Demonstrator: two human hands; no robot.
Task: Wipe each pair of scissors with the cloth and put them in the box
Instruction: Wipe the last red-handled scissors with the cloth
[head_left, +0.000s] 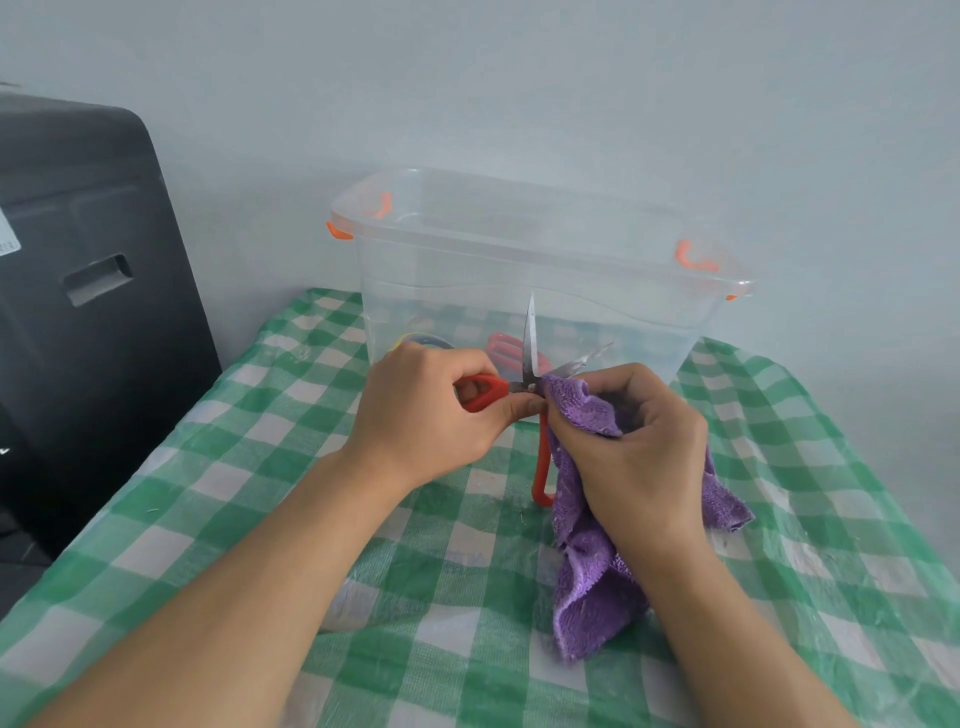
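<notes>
My left hand (426, 410) grips one red handle loop of a pair of red-handled scissors (530, 358), held above the table with the blades spread wide. One blade points straight up; the other slants right. My right hand (634, 441) holds a purple cloth (587, 571) bunched against the slanted blade near the pivot. The rest of the cloth hangs down to the table. The second red handle hangs below the pivot. Behind stands a clear plastic box (519, 260) with orange latches. Through its wall I see other scissors, with red handles (506, 351) and yellow-blue ones (426, 340).
A green-and-white checked cloth (260, 519) covers the table. A black case (88, 291) stands at the left beside the table. A pale wall rises behind the box.
</notes>
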